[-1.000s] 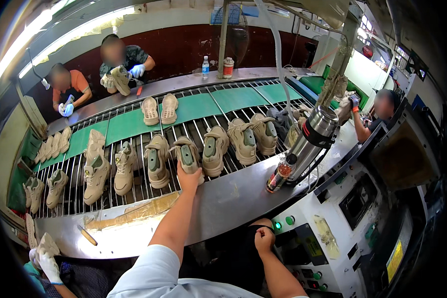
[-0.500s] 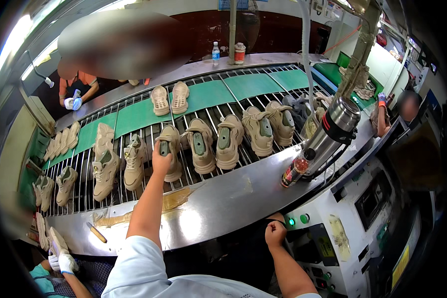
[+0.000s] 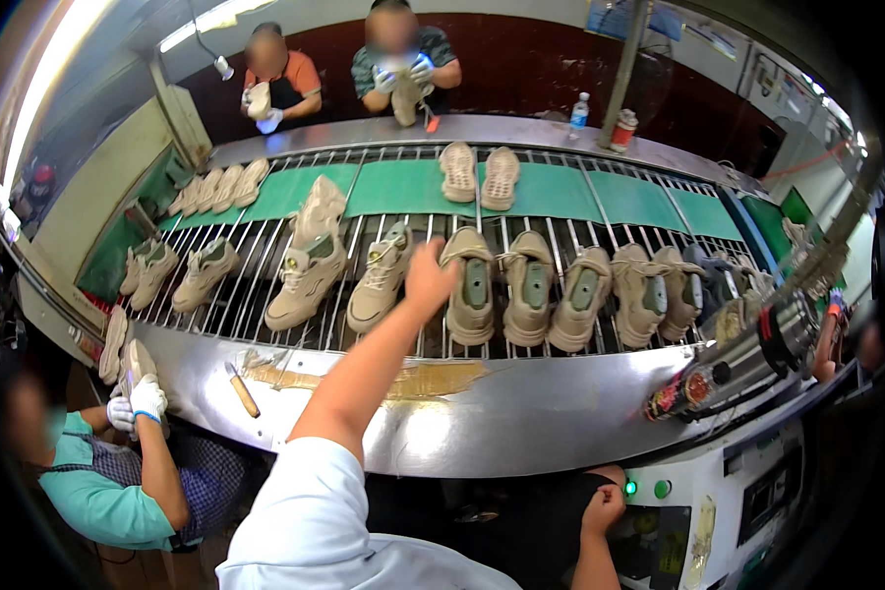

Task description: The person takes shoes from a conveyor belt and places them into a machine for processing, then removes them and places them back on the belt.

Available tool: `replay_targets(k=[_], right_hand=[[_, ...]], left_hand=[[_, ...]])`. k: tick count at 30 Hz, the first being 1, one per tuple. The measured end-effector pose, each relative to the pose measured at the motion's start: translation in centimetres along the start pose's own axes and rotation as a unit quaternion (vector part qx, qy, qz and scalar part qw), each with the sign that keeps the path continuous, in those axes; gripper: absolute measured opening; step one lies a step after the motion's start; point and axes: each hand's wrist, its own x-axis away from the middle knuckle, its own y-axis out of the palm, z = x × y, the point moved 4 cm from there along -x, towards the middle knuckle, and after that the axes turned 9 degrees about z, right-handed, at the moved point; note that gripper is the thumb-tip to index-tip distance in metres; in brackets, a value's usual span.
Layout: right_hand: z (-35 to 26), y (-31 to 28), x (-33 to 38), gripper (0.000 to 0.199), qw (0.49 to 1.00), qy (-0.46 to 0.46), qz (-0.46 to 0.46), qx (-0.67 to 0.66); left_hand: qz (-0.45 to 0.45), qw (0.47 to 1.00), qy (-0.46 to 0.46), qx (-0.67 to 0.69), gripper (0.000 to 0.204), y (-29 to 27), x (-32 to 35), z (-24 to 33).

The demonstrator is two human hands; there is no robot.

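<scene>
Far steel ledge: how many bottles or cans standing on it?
2: a clear water bottle left of the pole, a red-and-white can at its foot. Others may be hidden.

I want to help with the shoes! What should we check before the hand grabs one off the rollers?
1. Left hand is at the beige shoe: ok.
2. Grip closed on it: cannot tell.
3. Shoe upright, opening up: ok.
4. Neighbouring shoe crowds it: not ok, they sit close.
5. Right hand is away from the rollers: ok, down by the machine panel.
</scene>
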Motion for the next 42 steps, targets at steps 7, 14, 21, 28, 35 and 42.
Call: replay_targets(k=[7, 14, 21, 28, 35, 42], right_hand=[[1.3, 1.0, 0.1, 0.005, 0.998, 0.019, -0.048, 0.042], [-3.6, 2.5, -1.0, 0.010, 0.976, -0.060, -0.078, 0.195], [-3.0, 2.3, -0.8, 0.012, 0.964, -0.080, -0.061, 0.246], [2.3, 1.9, 0.7, 0.006, 0.994, -0.008, -0.011, 0.105], [0.6, 0.8, 3.5, 0.004, 0.998, 0.022, 0.040, 0.044], [-7.0, -0.5, 7.8, 0.017, 0.969, 0.115, -0.112, -0.189]], left_hand=[[-0.015, 0.925, 0.086, -0.371, 0.035, -6.6, -13.0, -13.8], [-0.212, 0.709, -0.019, -0.672, 0.075, -3.8, -19.4, -26.2], [-0.218, 0.709, -0.094, -0.664, 0.088, -2.3, -23.3, -25.9], [-0.277, 0.906, -0.039, -0.318, 0.062, -11.4, -25.0, -13.0], [-0.176, 0.951, -0.195, 0.164, 0.064, -24.2, -10.2, -1.7], [-0.038, 0.577, -0.424, 0.697, 0.078, -22.9, 15.9, -6.1]])
